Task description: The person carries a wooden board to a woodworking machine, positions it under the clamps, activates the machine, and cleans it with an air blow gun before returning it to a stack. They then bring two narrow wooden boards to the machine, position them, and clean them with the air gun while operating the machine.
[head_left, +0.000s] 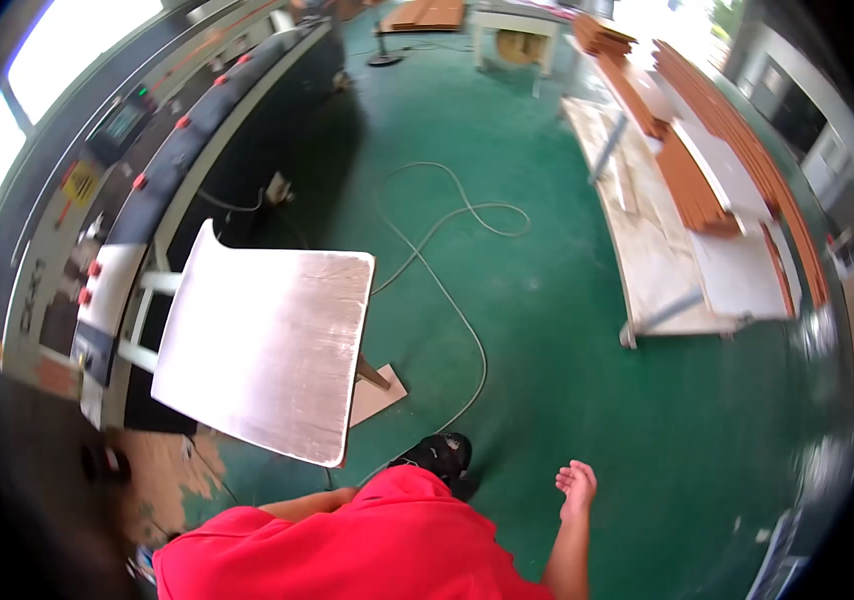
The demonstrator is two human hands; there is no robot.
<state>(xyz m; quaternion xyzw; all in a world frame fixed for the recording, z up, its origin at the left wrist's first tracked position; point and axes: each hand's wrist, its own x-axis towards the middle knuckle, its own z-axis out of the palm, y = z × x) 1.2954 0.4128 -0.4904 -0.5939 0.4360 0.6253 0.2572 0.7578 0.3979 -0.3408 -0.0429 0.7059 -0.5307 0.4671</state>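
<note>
My right hand (577, 482) hangs in the air over the green floor, its fingers loosely bent and apart, holding nothing. On the other side, my left hand (343, 494) shows only in part at the edge of my red shirt, so its fingers are hidden. Nearest to it is a pale panel-topped stand (267, 340), with a worn, shiny surface and one upturned corner. A gap shows between the visible part of that hand and the panel.
A long machine (137, 215) with red buttons runs along the left. At the right, a low cart (647, 270) carries stacked brown boards (692, 185) and white panels. A cable (467, 320) loops across the floor, passing near my black shoe (437, 455).
</note>
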